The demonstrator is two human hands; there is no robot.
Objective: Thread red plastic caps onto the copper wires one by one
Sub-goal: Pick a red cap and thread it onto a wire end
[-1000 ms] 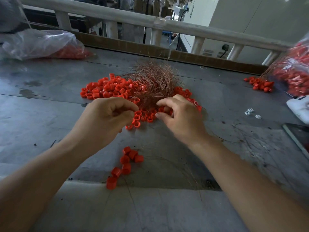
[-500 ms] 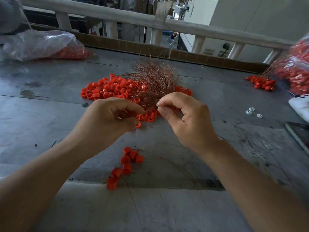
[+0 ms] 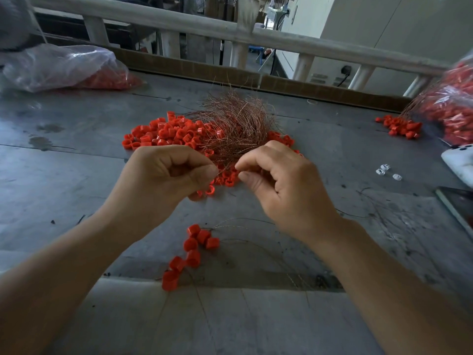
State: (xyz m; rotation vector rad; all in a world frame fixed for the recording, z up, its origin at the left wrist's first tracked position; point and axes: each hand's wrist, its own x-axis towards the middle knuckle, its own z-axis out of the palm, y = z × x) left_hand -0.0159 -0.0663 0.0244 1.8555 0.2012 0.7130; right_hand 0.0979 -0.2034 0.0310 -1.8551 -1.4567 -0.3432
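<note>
A heap of loose red plastic caps [image 3: 163, 133] lies mid-table, with a tangled bundle of copper wires [image 3: 236, 121] on its right part. My left hand [image 3: 163, 180] hovers just in front of the heap, fingers curled, thumb against forefinger; a red cap [image 3: 195, 195] shows under its fingertips. My right hand [image 3: 284, 188] is beside it, thumb and forefinger pinching a thin copper wire at the bundle's near edge. The two pinches are a few centimetres apart. Several threaded caps [image 3: 194, 245] with trailing wires lie nearer me.
A clear plastic bag of red caps [image 3: 64, 66] sits at the back left. Another bag [image 3: 453, 106] and a small cap pile [image 3: 401, 126] are at the right. A white phone [image 3: 460, 162], a dark tablet [image 3: 458, 208] and small white bits [image 3: 386, 171] lie on the right. A railing [image 3: 230, 32] runs behind.
My right hand has drawn back from the cap heap and turned up into a pinch at the wire bundle. The left hand stayed almost still, and the fingertips have come closer together.
</note>
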